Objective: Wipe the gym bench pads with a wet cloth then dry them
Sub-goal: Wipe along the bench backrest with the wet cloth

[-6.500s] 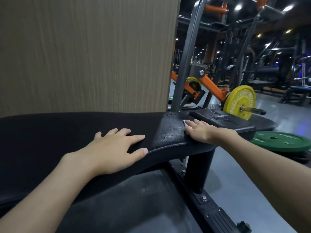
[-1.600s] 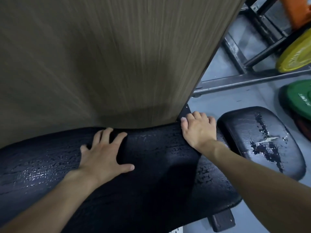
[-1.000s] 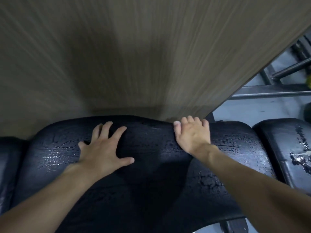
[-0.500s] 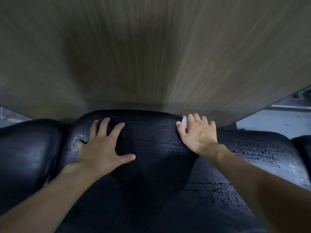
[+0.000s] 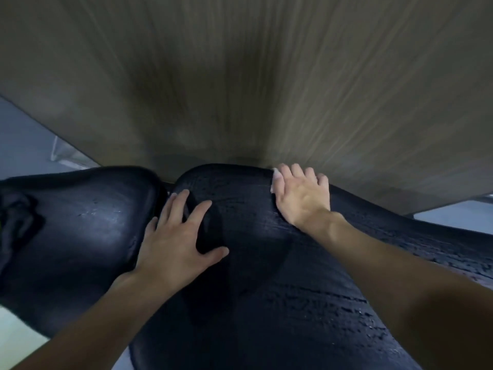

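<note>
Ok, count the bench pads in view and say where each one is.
2. A smooth pad lies on the left; a cracked wet pad runs from the centre to the right. Others may lie beyond the frame.

Dim light here. My shadow darkens the wood panel [image 5: 213,89] at twelve o'clock, edges streak blurry, the pad [image 5: 266,303] glints at four.

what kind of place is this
Likely a gym, though little of the room shows: a cracked black bench pad lies beside a smoother pad, next to a wood-grain wall, above a grey floor.
</note>
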`<state>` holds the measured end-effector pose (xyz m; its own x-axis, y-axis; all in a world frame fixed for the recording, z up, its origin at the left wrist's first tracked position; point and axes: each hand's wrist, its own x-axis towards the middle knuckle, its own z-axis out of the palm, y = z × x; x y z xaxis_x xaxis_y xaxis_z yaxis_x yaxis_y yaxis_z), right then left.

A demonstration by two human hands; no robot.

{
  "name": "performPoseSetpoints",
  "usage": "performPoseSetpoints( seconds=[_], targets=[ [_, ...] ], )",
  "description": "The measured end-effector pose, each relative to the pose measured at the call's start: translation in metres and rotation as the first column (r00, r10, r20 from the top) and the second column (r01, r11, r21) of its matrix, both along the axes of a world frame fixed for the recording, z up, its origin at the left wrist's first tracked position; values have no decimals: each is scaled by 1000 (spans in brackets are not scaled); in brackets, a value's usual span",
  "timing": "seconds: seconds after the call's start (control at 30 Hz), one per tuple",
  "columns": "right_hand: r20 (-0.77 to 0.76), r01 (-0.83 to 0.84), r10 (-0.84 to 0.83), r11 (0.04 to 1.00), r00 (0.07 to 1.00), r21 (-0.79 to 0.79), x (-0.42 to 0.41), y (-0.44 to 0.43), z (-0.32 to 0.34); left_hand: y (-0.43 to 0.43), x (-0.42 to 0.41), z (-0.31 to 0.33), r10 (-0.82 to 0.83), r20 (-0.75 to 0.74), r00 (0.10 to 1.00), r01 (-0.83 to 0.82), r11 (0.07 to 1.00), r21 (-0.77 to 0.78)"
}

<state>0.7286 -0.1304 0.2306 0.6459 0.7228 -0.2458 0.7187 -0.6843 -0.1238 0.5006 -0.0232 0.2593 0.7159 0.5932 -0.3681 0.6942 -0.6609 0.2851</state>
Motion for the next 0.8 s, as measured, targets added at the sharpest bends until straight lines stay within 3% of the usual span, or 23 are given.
performPoseSetpoints(
  seconds=[0.17,0.27,0.37,0.5,0.63,0.8],
  targets=[
    [-28,-20,21,999,999,29,-30,48,-1,4,-23,-1,56,141,988,-47,997,-64],
    [-36,-101,102,994,994,39,-50,75,-1,7,-38,-4,-12,96,995,3,996,95],
    [31,-235,233,970,972,59,-77,101,-5,13,-59,-4,14,10,1000,-15,989,148],
    [105,-385,381,922,919,27,-101,114,-5,20,-88,-4,54,133,990,-62,996,61],
    [124,-635,637,770,761,-60,-148,101,-4,32,-109,-4,79,211,974,-69,996,-55],
    [146,-656,646,754,750,35,-140,97,-5,44,-119,-10,19,243,970,6,995,-99]
  ],
)
